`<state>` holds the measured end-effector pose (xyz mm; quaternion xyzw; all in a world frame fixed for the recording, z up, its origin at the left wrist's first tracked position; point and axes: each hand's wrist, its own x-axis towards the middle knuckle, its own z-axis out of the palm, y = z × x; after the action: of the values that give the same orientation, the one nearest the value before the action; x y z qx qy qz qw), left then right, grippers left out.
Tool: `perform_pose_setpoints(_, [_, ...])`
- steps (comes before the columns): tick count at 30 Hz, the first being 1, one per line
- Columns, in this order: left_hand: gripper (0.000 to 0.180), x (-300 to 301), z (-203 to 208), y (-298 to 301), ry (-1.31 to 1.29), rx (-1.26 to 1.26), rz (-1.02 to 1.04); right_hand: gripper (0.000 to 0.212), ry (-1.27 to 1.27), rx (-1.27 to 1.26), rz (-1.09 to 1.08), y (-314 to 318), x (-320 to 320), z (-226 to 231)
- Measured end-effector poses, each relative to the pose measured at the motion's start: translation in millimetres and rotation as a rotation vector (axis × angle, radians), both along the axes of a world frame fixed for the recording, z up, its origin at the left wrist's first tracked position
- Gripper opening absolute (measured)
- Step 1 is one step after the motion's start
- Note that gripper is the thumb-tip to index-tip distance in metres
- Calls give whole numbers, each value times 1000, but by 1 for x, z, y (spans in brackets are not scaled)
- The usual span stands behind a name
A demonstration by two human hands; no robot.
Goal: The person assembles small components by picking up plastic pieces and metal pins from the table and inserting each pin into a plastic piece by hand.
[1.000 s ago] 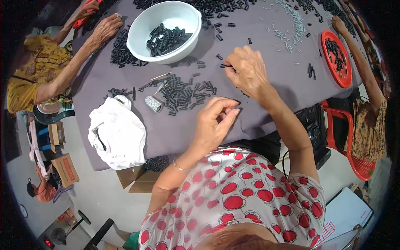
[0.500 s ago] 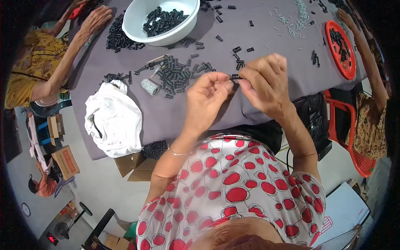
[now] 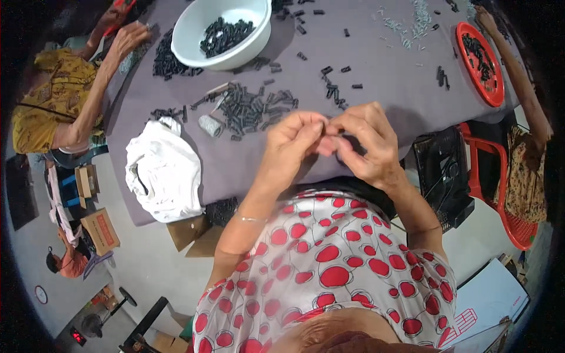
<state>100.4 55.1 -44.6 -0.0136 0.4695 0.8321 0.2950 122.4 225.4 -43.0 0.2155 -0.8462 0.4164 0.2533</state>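
Note:
My left hand (image 3: 288,144) and my right hand (image 3: 375,144) meet in front of my chest, over the near edge of the cloth-covered table. Both are closed in a pinch, fingertips touching around a small black plastic part (image 3: 328,124). Most of that part is hidden by the fingers. Just beyond the hands lie a few loose black plastic pieces (image 3: 332,92). Left of my left hand spreads a pile of short ribbed black pieces (image 3: 246,110), with a grey speckled roll (image 3: 210,125) at its near side.
A white basin (image 3: 252,57) of black pieces stands at the far left, beside a dark heap (image 3: 169,56). A white cloth (image 3: 165,170) hangs over the near left edge. At the right are a red tray (image 3: 499,88) and small pale pieces (image 3: 419,23). Other people's arms reach in from both sides.
My hands have come slightly lower and nearer my body. My right fingers have bent over the black part, which showed clearly before and is now mostly covered. The whole view has shifted a little.

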Motion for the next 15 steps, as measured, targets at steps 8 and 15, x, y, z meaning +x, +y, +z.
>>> perform_pose_setpoints(8, [19, -2, 2, -14, -85, 22, -150, 24, -67, -97, -51, 34, -17, 1])
perform_pose_setpoints(15, [16, -7, 0, -15, -41, -145, -64, 12, -202, -57, -365, 62, -53, -10])
